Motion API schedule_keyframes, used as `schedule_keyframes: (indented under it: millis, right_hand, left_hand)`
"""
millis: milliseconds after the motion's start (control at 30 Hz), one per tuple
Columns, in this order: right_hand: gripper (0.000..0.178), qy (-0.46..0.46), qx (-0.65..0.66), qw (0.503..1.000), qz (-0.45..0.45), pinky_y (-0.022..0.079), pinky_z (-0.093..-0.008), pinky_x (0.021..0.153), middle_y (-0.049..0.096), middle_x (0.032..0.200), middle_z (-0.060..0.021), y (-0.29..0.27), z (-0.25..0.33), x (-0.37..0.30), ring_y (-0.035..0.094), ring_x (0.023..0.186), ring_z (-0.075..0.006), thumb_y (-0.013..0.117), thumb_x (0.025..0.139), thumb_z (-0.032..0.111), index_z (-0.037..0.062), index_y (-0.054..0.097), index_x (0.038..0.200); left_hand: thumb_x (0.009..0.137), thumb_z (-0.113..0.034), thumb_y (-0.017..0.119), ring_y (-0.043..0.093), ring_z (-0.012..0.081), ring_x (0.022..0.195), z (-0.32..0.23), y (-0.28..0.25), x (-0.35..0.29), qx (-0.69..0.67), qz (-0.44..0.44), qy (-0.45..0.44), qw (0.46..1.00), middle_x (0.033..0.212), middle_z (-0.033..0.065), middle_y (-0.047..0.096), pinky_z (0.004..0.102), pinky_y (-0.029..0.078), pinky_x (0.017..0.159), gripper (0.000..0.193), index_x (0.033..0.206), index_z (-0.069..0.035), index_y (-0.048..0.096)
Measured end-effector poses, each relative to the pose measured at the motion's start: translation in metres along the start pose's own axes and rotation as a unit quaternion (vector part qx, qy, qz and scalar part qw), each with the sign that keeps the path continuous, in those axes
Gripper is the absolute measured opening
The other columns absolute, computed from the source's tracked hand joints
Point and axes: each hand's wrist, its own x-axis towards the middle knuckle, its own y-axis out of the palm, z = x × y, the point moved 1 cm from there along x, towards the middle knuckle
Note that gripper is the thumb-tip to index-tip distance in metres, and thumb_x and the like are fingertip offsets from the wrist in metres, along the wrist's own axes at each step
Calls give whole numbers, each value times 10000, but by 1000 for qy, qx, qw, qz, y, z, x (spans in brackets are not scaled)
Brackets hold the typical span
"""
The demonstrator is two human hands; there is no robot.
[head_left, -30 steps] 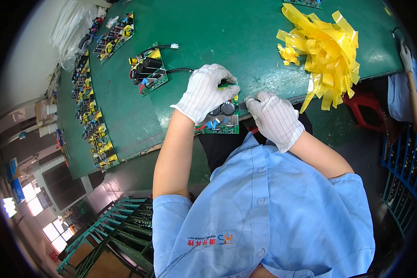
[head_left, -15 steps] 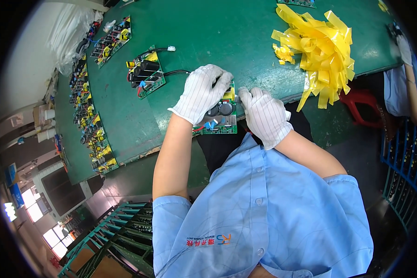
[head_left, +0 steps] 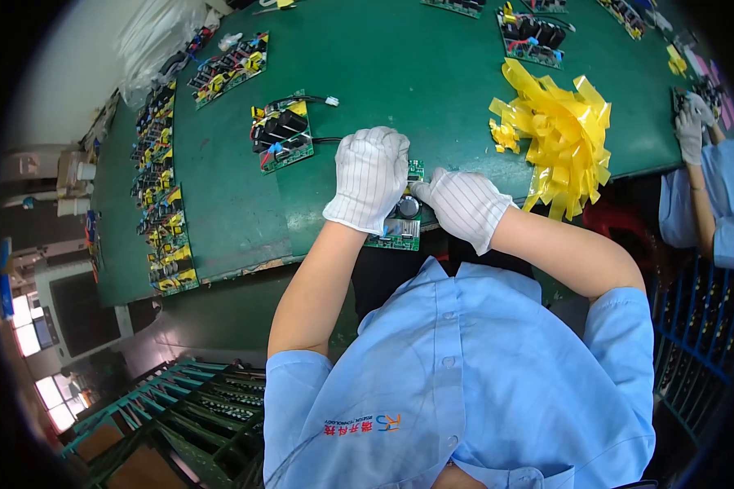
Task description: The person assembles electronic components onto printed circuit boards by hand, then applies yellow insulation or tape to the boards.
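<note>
A green circuit board [head_left: 400, 235] with black round capacitors and a silver-grey part lies at the table's near edge, partly under my hands. My white-gloved left hand [head_left: 370, 178] is curled closed over its left and far side, gripping it. My right hand [head_left: 467, 204], also gloved, presses its closed fingers to the board's right edge beside a capacitor; whatever they pinch is hidden. To the left lies another circuit board [head_left: 284, 130] with black capacitors, a white-plugged cable, and a black lead running toward my left hand.
A tangled pile of yellow tape strips [head_left: 559, 134] sits right of my hands. Several populated boards [head_left: 156, 187] line the table's left edge; another board [head_left: 532, 39] lies beyond the tape. A co-worker's gloved hands [head_left: 691, 130] work at the far right.
The view has shifted, showing more boards at the far right. My left hand has curled into a tighter, fist-like shape over the board. My right hand stays at the board's right edge.
</note>
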Motion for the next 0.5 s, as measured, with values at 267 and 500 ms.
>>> schedule_keyframes:
  millis: [267,500]
  right_hand:
    - [264,-4,-15,1000,-27,563,-474,701,660,946,-221,-18,15,4,691,852,-369,524,893,159,53,632,1109]
    - [192,-51,-56,997,33,562,-461,708,681,875,-201,-48,19,8,689,853,-362,560,876,172,38,682,939]
  left_hand:
    - [851,-123,642,640,311,999,-2,-8,0,11,-65,-32,997,1105,107,669,449,475,864,348,1197,-101,621]
    - [883,-152,595,612,347,1023,2,-1,2,-1,-151,-12,988,1193,164,616,485,454,905,512,1380,-73,497]
